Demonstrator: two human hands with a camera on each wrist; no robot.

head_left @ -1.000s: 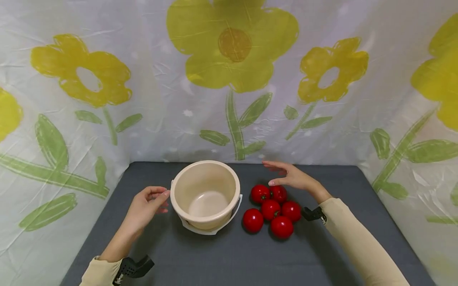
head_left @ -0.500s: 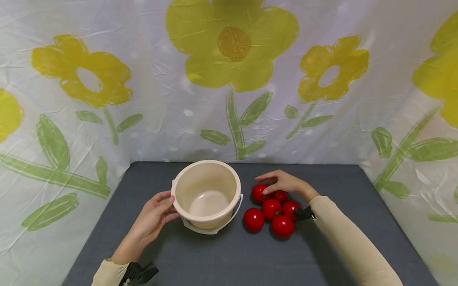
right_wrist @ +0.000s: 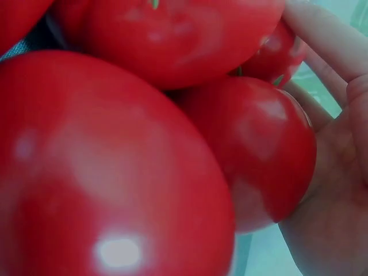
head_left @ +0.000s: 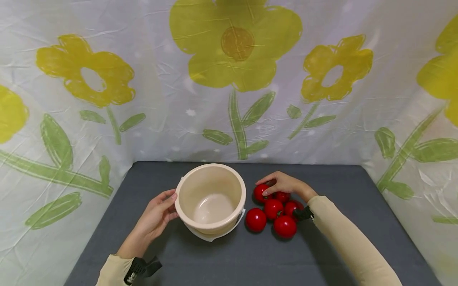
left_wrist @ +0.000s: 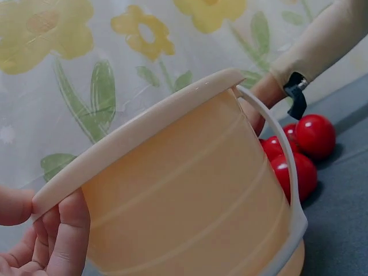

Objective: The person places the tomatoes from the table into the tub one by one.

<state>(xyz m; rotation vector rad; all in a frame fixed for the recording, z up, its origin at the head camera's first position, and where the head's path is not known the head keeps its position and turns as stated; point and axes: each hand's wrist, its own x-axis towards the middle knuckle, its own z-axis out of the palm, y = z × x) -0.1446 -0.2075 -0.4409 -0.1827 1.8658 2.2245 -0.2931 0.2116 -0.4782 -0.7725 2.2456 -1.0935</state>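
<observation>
On counter: left hand [head_left: 157, 214] grips empty bucket [head_left: 211, 198]; right hand [head_left: 284, 184] curls round first tomato [head_left: 260, 193]; none loaded.

Left hand [head_left: 157, 216] tilted bucket [head_left: 211, 198].

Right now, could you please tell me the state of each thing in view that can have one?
Bucket: upright, empty, handle folded down.
Left hand: fingers curled on the bucket's rim.
Right hand: fingers curled over the far-left tomato.
Other tomatoes: five, clustered on the table, not held.
</observation>
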